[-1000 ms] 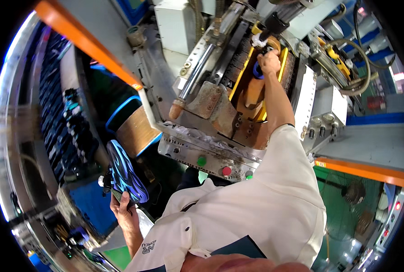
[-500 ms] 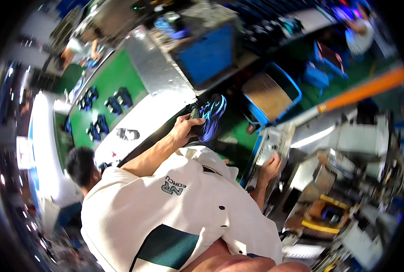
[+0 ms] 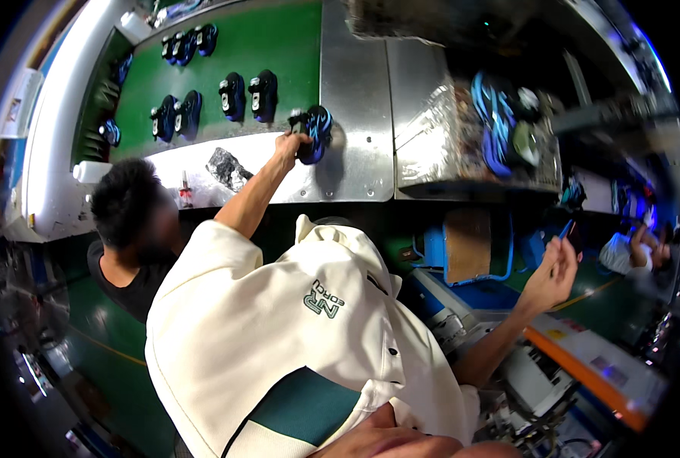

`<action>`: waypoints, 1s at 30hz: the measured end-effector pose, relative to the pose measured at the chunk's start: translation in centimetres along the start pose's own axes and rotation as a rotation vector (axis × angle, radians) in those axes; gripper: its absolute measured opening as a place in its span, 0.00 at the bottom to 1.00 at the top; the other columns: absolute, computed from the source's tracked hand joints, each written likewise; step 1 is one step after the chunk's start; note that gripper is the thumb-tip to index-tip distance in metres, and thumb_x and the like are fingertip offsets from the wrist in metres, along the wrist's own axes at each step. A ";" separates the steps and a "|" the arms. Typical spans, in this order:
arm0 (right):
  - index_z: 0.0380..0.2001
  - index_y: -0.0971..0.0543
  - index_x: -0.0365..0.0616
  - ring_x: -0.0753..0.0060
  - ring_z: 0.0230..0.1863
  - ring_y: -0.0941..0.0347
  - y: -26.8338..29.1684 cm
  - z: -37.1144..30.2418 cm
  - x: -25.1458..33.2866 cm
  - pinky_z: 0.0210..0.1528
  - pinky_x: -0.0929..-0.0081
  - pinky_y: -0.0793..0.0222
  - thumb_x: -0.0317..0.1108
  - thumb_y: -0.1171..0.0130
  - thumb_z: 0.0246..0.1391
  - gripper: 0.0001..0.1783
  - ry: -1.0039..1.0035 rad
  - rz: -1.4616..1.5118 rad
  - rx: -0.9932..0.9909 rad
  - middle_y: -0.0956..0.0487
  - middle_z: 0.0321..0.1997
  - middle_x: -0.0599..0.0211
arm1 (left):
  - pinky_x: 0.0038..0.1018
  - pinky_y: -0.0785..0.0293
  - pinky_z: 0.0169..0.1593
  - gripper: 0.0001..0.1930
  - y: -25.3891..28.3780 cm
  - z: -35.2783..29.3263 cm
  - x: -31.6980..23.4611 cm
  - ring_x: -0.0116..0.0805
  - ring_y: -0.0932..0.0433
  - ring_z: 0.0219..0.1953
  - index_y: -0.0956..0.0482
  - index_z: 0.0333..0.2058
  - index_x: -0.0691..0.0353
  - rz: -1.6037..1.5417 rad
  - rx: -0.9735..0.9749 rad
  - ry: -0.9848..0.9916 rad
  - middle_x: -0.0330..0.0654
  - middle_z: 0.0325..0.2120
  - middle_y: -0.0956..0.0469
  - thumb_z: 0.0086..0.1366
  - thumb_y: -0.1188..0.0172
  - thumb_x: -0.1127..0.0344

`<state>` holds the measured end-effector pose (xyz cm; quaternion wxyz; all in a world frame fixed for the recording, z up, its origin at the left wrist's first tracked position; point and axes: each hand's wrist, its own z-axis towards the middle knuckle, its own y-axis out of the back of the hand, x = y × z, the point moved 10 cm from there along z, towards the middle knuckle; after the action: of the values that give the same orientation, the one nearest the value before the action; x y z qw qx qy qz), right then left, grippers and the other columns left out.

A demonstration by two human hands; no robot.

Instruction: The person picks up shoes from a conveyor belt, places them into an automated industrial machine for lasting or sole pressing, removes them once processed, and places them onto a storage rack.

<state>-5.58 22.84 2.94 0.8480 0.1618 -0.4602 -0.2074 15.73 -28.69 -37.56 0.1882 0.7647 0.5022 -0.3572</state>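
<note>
My left hand (image 3: 288, 148) grips a black shoe with blue and purple patterning (image 3: 316, 134) at its collar end. The shoe is over the bare metal end of the table, beside the green belt; whether it touches the surface I cannot tell. Away to the right, my right hand (image 3: 552, 275) is raised over the floor with loosely bent fingers, and no object shows in it. Several similar shoes stand on the green belt (image 3: 294, 46), among them a pair (image 3: 262, 95) just beyond my left hand.
On the right, a plastic-wrapped stand (image 3: 424, 156) bears more blue shoes (image 3: 494, 122). A crumpled dark and silver bundle (image 3: 229, 169) and a small red-capped bottle (image 3: 185, 191) lie near a co-worker (image 3: 137, 221) at my left. A blue-framed chair (image 3: 466, 248) stands below the table.
My view has swung left toward the belt. My left hand has brought the shoe from above the floor to the metal table end. My right hand has left the machine's edge and is raised.
</note>
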 end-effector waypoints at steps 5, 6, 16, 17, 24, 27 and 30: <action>0.56 0.31 0.39 0.67 0.48 0.27 -15.0 9.5 4.9 0.50 0.71 0.31 0.29 0.35 0.49 0.30 -0.087 0.105 0.342 0.24 0.51 0.58 | 0.29 0.27 0.40 0.23 0.2 10.3 -3.7 0.35 0.24 0.35 0.27 0.43 0.69 -0.008 -0.110 -0.190 0.44 0.33 0.22 0.44 0.36 0.78; 0.57 0.32 0.39 0.69 0.48 0.28 -16.9 10.2 4.6 0.51 0.71 0.33 0.29 0.35 0.47 0.32 -0.147 0.104 0.408 0.24 0.50 0.60 | 0.29 0.27 0.44 0.24 0.0 11.6 -4.5 0.36 0.23 0.39 0.27 0.45 0.67 0.106 -0.153 -0.259 0.45 0.37 0.22 0.46 0.35 0.76; 0.54 0.29 0.36 0.72 0.46 0.32 -21.2 9.8 4.5 0.55 0.77 0.41 0.23 0.38 0.38 0.33 -0.404 -0.450 0.585 0.26 0.47 0.67 | 0.47 0.32 0.49 0.36 1.7 14.7 -4.7 0.56 0.27 0.48 0.37 0.56 0.59 0.744 -0.429 -0.338 0.57 0.44 0.25 0.49 0.32 0.58; 0.52 0.29 0.35 0.71 0.45 0.31 -19.1 10.1 2.9 0.54 0.76 0.40 0.23 0.38 0.38 0.31 -0.285 -0.509 0.531 0.25 0.47 0.66 | 0.46 0.32 0.49 0.37 1.8 14.6 -4.7 0.55 0.28 0.48 0.38 0.56 0.58 0.722 -0.470 -0.386 0.56 0.44 0.25 0.49 0.32 0.58; 0.47 0.26 0.32 0.68 0.46 0.29 -18.7 10.9 2.4 0.53 0.73 0.38 0.26 0.37 0.41 0.25 -0.200 -0.608 0.457 0.23 0.45 0.60 | 0.46 0.29 0.47 0.32 -0.3 25.9 -14.5 0.59 0.24 0.44 0.29 0.48 0.63 0.621 -0.425 -0.226 0.57 0.38 0.21 0.47 0.34 0.51; 0.46 0.26 0.33 0.68 0.46 0.29 -17.6 10.0 2.6 0.53 0.73 0.37 0.26 0.36 0.41 0.25 -0.256 -0.542 0.375 0.22 0.45 0.59 | 0.46 0.30 0.49 0.31 -3.8 35.2 -24.9 0.58 0.26 0.46 0.32 0.50 0.65 0.601 -0.384 -0.608 0.57 0.43 0.25 0.51 0.36 0.54; 0.46 0.26 0.33 0.67 0.46 0.28 -16.7 9.6 1.9 0.53 0.73 0.37 0.26 0.36 0.41 0.25 -0.300 -0.396 0.305 0.22 0.45 0.59 | 0.43 0.29 0.50 0.31 -6.2 36.5 -31.5 0.57 0.27 0.49 0.34 0.54 0.64 0.783 -0.505 -0.774 0.56 0.44 0.25 0.54 0.38 0.57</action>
<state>-16.20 6.68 1.57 0.6794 0.3418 -0.5656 -0.3190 -10.45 -69.63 -38.54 0.6504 0.6387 0.1479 -0.3836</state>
